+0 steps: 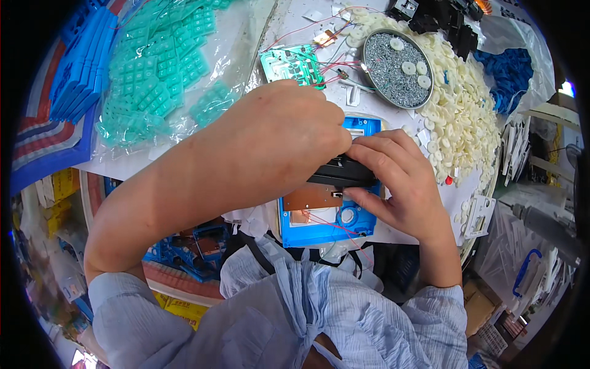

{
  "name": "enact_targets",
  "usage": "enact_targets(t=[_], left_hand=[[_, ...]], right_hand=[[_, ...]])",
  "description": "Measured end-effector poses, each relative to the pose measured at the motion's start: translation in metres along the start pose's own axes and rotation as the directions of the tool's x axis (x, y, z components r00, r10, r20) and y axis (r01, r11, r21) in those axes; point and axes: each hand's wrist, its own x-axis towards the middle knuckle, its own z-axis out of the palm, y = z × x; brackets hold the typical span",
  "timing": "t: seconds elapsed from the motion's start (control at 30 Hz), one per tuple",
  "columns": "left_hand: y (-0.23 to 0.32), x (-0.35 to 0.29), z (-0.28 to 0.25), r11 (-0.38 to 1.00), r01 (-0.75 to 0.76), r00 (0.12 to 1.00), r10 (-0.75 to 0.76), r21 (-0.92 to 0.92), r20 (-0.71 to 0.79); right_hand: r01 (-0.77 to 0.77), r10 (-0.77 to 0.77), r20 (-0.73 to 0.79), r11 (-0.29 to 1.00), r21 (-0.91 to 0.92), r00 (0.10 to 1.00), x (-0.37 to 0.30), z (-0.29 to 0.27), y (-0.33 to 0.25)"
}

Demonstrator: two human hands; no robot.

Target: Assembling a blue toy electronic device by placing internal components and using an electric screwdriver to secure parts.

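Observation:
An open blue plastic case [326, 235] lies on the table edge in front of me. Inside it are a brown circuit board [301, 198], thin red wires and a round opening. Across the case sits a black plastic part [347, 174]. My right hand [396, 175] grips its right end, the thumb low by the board and the fingers on top. My left hand [295, 129] is closed above the case, knuckles up; its fingertips and anything in them are hidden. Beyond it lies a green circuit board [292, 66] with red wires attached.
A round metal tin [410, 107] of small screws stands beyond the case, beside a heap of cream plastic discs [461, 92]. Bagged green keypads [153, 80] and stacked blue panels [80, 67] are at left. Blue pieces [507, 77] and a grey power tool [547, 227] are at right.

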Motion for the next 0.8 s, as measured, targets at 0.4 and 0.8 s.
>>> enact_targets(t=[0.4,0.8], left_hand=[[0.011,0.008,-0.011,0.979,-0.034,0.990,0.006,0.201,0.139],[0.027,-0.001,-0.009,0.989,0.072,0.993,-0.084,0.132,0.082]], right_hand=[[0.015,-0.014,0.016,0.999,-0.038,1.000,0.003,-0.002,0.000],[0.033,-0.032,0.025,0.999,-0.018,0.999,0.008,-0.003,-0.002]])
